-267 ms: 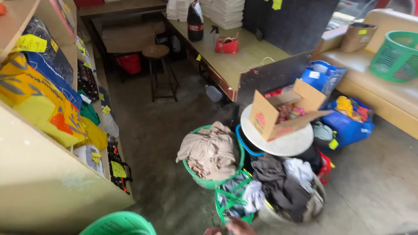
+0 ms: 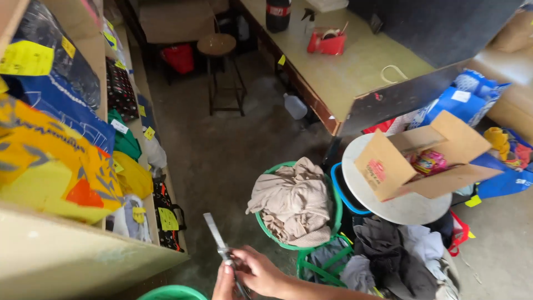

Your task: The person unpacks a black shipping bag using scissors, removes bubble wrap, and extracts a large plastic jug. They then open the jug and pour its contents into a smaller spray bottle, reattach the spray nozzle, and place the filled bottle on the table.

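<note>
Risen into view — both hands [image 2: 250,273] gripping scissors [image 2: 222,250].

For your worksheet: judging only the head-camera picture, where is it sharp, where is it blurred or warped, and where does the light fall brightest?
Head view: beige clothes fairly sharp; both hands and metal scissors slightly soft; shelf bowed by the wide lens; daylight brightest on the table top.

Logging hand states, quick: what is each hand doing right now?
Left hand: closed on the metal tool, low on its handle.
Right hand: also gripping the metal tool.
</note>
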